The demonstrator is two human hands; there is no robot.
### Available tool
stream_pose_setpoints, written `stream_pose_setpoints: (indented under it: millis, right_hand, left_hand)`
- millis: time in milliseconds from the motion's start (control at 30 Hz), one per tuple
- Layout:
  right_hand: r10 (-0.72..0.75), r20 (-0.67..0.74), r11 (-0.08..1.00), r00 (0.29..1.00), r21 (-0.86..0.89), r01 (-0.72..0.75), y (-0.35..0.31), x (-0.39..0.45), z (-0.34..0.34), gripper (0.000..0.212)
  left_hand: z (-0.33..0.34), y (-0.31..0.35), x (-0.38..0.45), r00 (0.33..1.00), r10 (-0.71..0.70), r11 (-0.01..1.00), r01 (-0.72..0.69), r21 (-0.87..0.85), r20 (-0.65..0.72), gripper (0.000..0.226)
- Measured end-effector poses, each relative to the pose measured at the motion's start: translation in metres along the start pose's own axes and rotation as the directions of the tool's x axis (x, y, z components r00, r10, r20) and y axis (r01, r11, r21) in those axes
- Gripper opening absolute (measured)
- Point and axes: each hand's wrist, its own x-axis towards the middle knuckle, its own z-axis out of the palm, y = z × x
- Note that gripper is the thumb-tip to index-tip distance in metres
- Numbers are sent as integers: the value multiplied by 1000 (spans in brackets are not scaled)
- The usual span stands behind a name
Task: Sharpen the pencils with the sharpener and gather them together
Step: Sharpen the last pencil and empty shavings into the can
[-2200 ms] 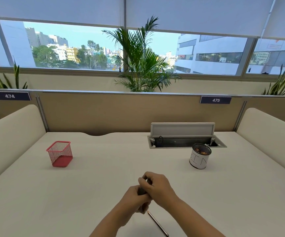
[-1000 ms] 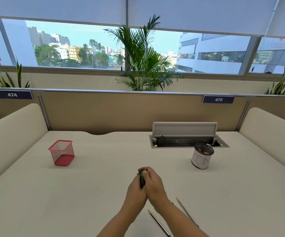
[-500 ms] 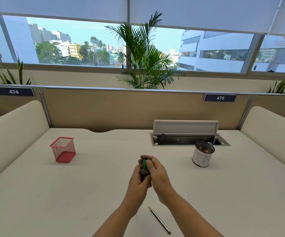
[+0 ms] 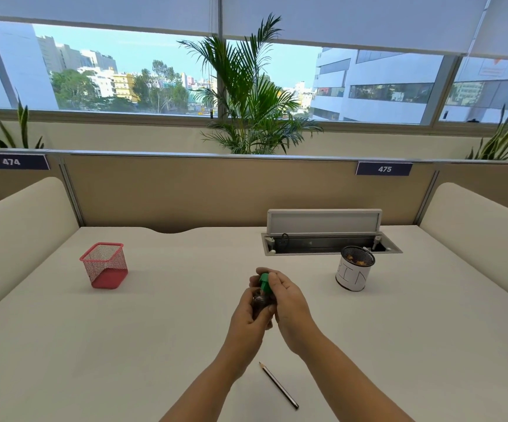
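Note:
Both hands meet above the middle of the white desk. My left hand [image 4: 251,312] wraps a small dark clear container, the body of the sharpener [image 4: 259,300]. My right hand [image 4: 286,303] pinches the sharpener's green top part [image 4: 265,281] with thumb and fingers. One pencil [image 4: 278,385] lies on the desk below my forearms, tip pointing up-left. A second pencil seen earlier is hidden behind my right arm.
A pink mesh holder [image 4: 105,264] stands at the left. A white cup with a dark mesh rim marked "BIN" [image 4: 354,272] stands at the right, in front of an open cable tray [image 4: 329,242]. Cushioned dividers flank the desk.
My hands rose and moved away from me over the desk. The green top of the sharpener now shows between my fingers. The pencils stayed on the desk.

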Motion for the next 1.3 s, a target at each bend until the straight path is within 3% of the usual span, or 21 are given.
stream_pose_setpoints:
  millis: [167,500,733,1100,1300]
  right_hand:
    - [54,-38,998,998,32,-53,-2,-3,0,33]
    - [31,-98,999,995,-5,-31,2,-14,19,33]
    - [-81,-200,994,976,-94,63,9,-26,26,30]
    - [-66,-240,992,969,-123,37,-3,-8,-45,27]
    - [87,-220,966,972,257,-29,-30,26,-123,30]
  left_hand:
    - [0,0,-1,1000,-5,1000,5,22,15,27]
    - [-19,1,-8,995,-16,1000,14,15,96,32]
    - [-21,-7,-6,984,-12,1000,12,4,178,33]
    - [46,-10,20,973,-29,998,13,68,231,23]
    - [115,-6,57,978,-22,994,-1,106,207,19]
